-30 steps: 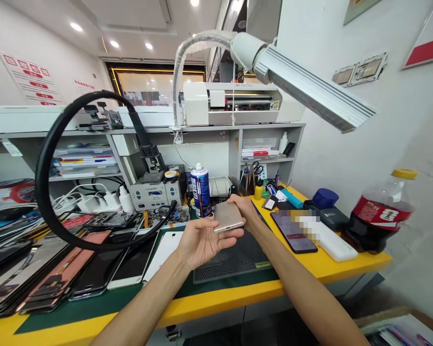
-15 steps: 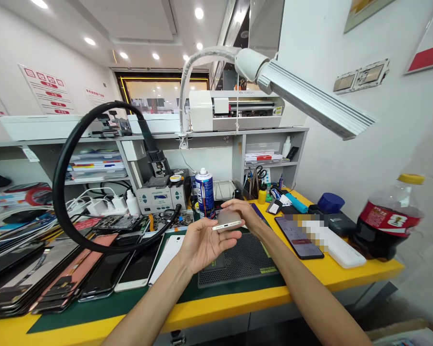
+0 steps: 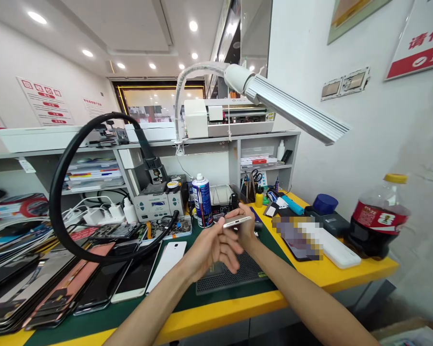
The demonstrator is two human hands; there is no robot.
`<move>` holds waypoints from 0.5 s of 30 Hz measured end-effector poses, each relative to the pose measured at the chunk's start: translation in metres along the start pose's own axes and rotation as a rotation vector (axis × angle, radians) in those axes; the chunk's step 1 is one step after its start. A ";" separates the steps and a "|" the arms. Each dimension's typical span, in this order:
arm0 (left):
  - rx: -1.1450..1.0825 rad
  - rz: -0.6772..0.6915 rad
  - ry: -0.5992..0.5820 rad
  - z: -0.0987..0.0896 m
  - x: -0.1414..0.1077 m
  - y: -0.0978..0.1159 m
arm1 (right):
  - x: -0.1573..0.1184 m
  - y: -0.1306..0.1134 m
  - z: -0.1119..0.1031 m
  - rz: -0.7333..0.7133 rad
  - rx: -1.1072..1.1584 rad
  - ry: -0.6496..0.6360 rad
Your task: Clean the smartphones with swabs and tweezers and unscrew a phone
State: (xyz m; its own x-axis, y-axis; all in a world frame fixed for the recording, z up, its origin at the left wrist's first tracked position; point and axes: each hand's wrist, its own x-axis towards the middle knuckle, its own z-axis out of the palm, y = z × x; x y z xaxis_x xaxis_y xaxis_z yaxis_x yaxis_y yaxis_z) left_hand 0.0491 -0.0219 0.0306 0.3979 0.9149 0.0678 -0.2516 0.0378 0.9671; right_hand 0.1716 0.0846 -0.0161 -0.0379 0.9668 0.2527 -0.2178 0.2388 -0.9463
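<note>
A thin smartphone [image 3: 237,222] is held up above the mat, its bottom edge with the charging port facing me; its broad faces barely show. My left hand [image 3: 213,247] has its thumb at the phone's left corner, with the other fingers curled loosely beneath. From the right and behind, my right hand [image 3: 248,229] grips the phone, its fingers partly hidden. Under both hands lies a black perforated pad [image 3: 234,276] on the green mat [image 3: 187,307]. A white phone [image 3: 168,262] rests left of my left forearm.
Phones and screens [image 3: 57,288] are piled at left under a looping black hose [image 3: 54,192]. Behind stand a blue spray can [image 3: 202,199] and a grey station [image 3: 155,206]. At right are a white slab [image 3: 341,252] and a cola bottle [image 3: 378,216]. A lamp [image 3: 296,105] hangs overhead.
The phone has tilted so that its upper face, visible before, is now almost edge-on. It has shifted slightly right with my hands, and my left fingers have loosened below it. The view has also shifted.
</note>
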 end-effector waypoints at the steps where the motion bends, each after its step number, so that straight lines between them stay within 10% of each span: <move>1: 0.167 0.113 0.137 0.000 -0.002 0.000 | 0.002 0.002 0.001 0.024 0.036 0.037; 4: 0.592 0.557 0.479 -0.001 -0.008 0.002 | 0.007 0.005 0.003 0.088 0.128 0.097; 6: 0.744 0.693 0.477 0.002 -0.007 0.005 | 0.008 0.007 0.004 0.114 0.170 0.107; 15: 0.661 0.677 0.272 0.008 0.007 0.004 | 0.007 0.010 0.008 0.061 0.193 0.069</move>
State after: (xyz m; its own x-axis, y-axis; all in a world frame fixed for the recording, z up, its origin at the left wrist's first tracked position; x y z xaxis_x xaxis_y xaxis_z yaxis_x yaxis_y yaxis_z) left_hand 0.0584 -0.0183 0.0368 0.1142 0.7249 0.6793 0.2259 -0.6849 0.6928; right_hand 0.1617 0.0931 -0.0221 0.0087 0.9844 0.1756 -0.4000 0.1644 -0.9016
